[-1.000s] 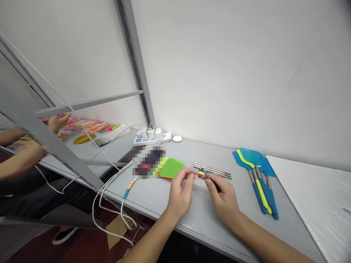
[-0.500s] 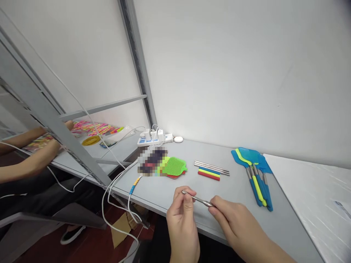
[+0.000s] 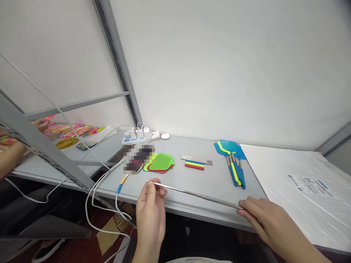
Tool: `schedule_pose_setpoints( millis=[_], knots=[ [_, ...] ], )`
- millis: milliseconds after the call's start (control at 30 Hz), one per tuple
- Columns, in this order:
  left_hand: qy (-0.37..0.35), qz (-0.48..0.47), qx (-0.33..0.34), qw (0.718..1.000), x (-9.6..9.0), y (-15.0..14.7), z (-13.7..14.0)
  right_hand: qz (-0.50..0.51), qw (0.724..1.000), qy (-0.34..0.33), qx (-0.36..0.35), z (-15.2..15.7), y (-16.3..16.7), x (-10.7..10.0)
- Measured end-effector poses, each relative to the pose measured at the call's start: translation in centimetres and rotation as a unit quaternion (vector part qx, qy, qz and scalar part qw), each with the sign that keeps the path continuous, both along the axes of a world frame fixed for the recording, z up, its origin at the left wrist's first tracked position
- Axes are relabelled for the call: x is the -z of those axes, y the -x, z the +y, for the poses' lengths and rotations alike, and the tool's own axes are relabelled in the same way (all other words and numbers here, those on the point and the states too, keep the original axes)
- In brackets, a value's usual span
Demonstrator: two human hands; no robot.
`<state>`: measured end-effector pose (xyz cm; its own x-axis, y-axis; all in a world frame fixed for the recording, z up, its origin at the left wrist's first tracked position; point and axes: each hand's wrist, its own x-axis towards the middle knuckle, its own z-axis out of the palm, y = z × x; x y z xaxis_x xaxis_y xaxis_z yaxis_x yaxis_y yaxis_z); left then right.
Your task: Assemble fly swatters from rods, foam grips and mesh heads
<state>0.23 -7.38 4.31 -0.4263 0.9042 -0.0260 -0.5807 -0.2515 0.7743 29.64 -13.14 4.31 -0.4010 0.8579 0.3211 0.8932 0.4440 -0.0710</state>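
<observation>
A: Where's the telescopic metal rod [image 3: 201, 197]?

B: Above the front edge of the grey table [image 3: 208, 179], spanning the person's hands, its thinner end on the left.

A: How does the left hand [image 3: 150, 208] have it?

B: In a narrow pinch between thumb and fingers, with the rod's tip poking just past the thumb.

A: And the right hand [image 3: 270, 223]?

B: Closed on the thicker end with its fingertips, the back of the hand uppermost.

A: What lies behind?

B: 3 metal rods [image 3: 196, 159] side by side, and just in front of them 3 handle grips [image 3: 194, 166]: 1 blue, 1 yellow, 1 red.

A: Left of those?

B: A stack of swatter heads [image 3: 161, 162], green on top, with red, yellow and blue edges showing beneath.

A: And right?

B: Assembled fly swatters [image 3: 233, 147], blue and yellow, bundled near a white plastic-wrapped panel [image 3: 274, 164].

A: Anyone else?

B: At far left, beyond the metal frame [image 3: 52, 149], a co-worker's hand [image 3: 41, 125] is near brightly coloured pieces [image 3: 76, 129], too small to identify.
</observation>
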Motion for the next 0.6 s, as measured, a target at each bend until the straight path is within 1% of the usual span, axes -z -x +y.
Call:
schedule_pose_setpoints(
  millis=[100, 167, 233, 333, 433, 500, 567, 600],
  knots=[
    [0.024, 0.016, 0.06, 0.998, 1.5, -1.2, -0.8, -0.012, 0.997, -0.076, 0.015, -0.1, -0.1, -0.3],
    [0.044, 0.025, 0.092, 0.994, 2.3, -2.1, -1.5, -0.026, 0.993, -0.114, 0.018, 0.0, 0.3, -0.8],
    [0.063, 0.034, 0.131, 0.989, 2.8, -2.7, -2.2, -0.042, 0.99, -0.131, 0.017, 0.0, 0.9, -1.3],
    [0.071, 0.037, 0.17, 0.982, 3.2, -3.3, -2.9, -0.056, 0.99, -0.126, 0.024, -0.1, 1.9, -1.6],
    [0.066, 0.037, 0.182, 0.98, 3.2, -3.1, -2.8, -0.055, 0.991, -0.118, 0.031, -0.2, 2.7, -1.2],
    [0.068, 0.031, 0.186, 0.98, 3.2, -2.4, -2.4, -0.051, 0.992, -0.113, 0.02, -0.2, 2.9, -0.6],
    [0.071, 0.014, 0.165, 0.984, 3.4, -1.2, -1.7, -0.046, 0.993, -0.105, 0.007, 0.0, 2.8, -0.1],
    [0.07, 0.006, 0.141, 0.987, 3.5, -0.5, -1.3, -0.043, 0.994, -0.102, 0.005, 0.1, 2.6, 0.1]
  ],
)
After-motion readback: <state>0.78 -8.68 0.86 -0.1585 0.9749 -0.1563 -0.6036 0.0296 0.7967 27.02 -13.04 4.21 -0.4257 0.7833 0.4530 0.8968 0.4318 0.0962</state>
